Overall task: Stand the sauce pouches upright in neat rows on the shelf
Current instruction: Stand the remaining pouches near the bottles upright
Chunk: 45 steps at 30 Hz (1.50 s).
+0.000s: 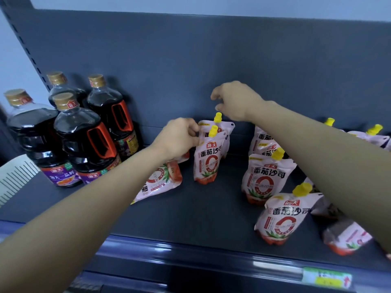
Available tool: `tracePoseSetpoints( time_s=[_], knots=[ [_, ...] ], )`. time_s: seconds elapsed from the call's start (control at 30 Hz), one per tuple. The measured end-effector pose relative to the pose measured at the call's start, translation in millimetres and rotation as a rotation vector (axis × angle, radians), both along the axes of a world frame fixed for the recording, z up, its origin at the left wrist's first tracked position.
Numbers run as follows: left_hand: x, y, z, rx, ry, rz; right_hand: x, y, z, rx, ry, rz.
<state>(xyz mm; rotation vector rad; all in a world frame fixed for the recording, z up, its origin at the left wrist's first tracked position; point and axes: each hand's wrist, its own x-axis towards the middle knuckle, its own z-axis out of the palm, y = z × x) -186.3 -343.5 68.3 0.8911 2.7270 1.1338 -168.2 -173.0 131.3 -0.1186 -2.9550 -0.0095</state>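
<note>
Shelf (203, 210): left fingers (193, 132) touching upright pouch (208, 159).

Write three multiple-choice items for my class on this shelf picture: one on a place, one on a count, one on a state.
1. Where do the dark bottles stand on the shelf?
A. left end
B. right end
C. middle

2. How many dark bottles show?
A. two
B. four
C. six

3. How is the pouch under the left forearm?
A. upright
B. lying tilted
C. hanging from a hook

Answers:
1 A, they stand left of every pouch.
2 B, four gold caps show.
3 B, its print runs sideways, unlike the upright pouch that the left hand touches while the right hand hovers over the spouts.
</note>
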Motion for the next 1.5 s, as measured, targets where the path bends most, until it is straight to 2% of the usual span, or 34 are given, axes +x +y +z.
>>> tracePoseSetpoints(
  time_s=[0.27, 0.5, 0.7, 0.87, 1.03, 1.27, 1.4, 1.5],
  knots=[
    [6.4, -84.6, 17.6, 0.082, 0.284, 0.213, -12.2, -76.0, 8.7, 0.223, 0.096, 0.254],
    [16.8, -135.3, -13.1, 0.057, 0.23, 0.347, -34.5, -137.7, -17.9, 0.398, -0.017, 0.421],
    [20.5, -149.9, -74.7, -0.119, -0.052, 0.416, -60.0, -155.3, -60.0, 0.425, -0.204, 0.449],
    [16.9, -153.7, -98.4, -0.151, -0.207, 0.518, -82.1, -153.9, -86.1, 0.329, -0.368, 0.378],
    [9.0, -142.5, -102.3, -0.168, -0.451, 0.515, -106.7, -149.4, -110.5, 0.239, -0.52, 0.335],
    [-5.4, -128.8, -101.9, 0.328, -0.878, 0.724, -136.8, -141.0, -131.4, 0.196, -0.685, 0.274],
    [-9.3, -126.9, -106.4, 0.511, -0.993, 0.79, -145.4, -139.2, -139.9, 0.203, -0.733, 0.275],
    [-10.9, -124.6, -110.7, 0.589, -0.998, 0.86, -149.6, -140.9, -140.7, 0.165, -0.717, 0.299]
  ],
)
